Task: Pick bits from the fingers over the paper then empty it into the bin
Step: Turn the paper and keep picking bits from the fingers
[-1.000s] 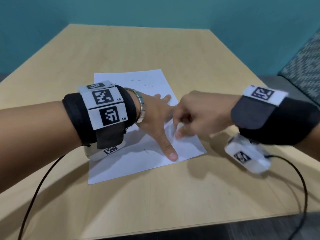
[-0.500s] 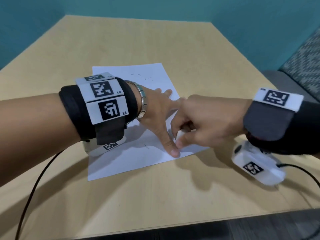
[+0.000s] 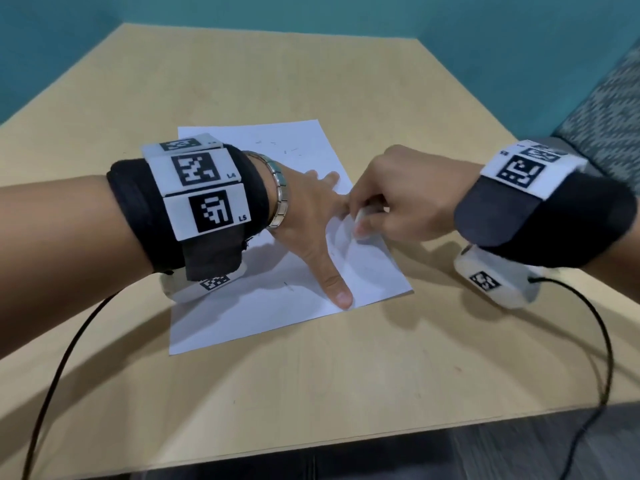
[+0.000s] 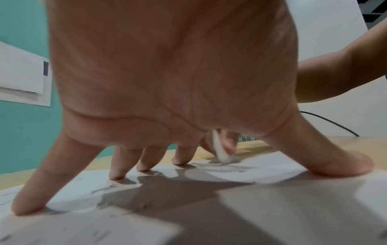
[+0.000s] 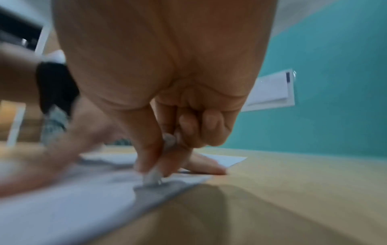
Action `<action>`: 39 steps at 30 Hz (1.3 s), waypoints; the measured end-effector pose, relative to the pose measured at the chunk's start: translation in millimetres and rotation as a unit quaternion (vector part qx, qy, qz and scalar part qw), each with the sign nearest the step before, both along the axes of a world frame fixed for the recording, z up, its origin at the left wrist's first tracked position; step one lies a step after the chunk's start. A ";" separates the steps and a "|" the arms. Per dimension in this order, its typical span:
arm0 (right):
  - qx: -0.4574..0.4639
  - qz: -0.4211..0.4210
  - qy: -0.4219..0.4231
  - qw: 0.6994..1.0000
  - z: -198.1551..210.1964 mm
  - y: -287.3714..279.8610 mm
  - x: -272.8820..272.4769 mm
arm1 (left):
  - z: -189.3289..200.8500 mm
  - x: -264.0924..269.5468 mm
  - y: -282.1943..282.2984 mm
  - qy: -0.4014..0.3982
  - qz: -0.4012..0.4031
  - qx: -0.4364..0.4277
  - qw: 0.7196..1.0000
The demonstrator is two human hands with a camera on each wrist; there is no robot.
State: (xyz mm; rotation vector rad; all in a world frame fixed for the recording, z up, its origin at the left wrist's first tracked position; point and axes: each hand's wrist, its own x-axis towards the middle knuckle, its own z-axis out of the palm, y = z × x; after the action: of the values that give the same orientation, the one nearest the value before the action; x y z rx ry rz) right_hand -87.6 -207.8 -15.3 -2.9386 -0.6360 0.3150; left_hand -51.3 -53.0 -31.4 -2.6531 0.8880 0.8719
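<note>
White eraser (image 3: 360, 221), half hidden, pinched by right hand (image 3: 403, 199); left hand (image 3: 311, 216) splayed on paper (image 3: 263, 313).

Right wrist view blurred: left hand (image 5: 62, 145) smeared, paper (image 5: 62, 207) edge soft. White object (image 3: 362, 216) in right hand (image 3: 408, 195) mostly hidden by fingers, can't identify. Specks (image 3: 284, 148) on paper too small to tell. Table (image 3: 311, 393) near edge cut off.
</note>
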 end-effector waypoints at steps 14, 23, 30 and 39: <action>0.005 0.037 0.117 0.992 1.4 2.1 -20.3 | 1.8 0.9 -4.7 0.010 0.009 0.011 1.000; -0.013 0.020 0.114 0.993 0.4 -1.9 -17.3 | 0.0 2.7 -4.7 0.002 0.010 0.017 1.000; -0.010 0.010 0.087 0.996 0.5 -8.9 -13.0 | -0.9 2.5 -5.1 -0.010 0.006 0.020 1.000; 0.027 -0.050 0.028 0.998 -2.3 -12.6 8.2 | 4.0 3.4 -0.4 0.003 -0.005 0.004 1.000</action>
State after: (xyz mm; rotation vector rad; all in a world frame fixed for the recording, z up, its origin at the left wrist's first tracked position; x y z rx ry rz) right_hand -79.4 -220.4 -17.6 -2.8862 -0.4790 0.3633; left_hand -47.9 -53.4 -27.4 -2.6379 0.8970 0.8790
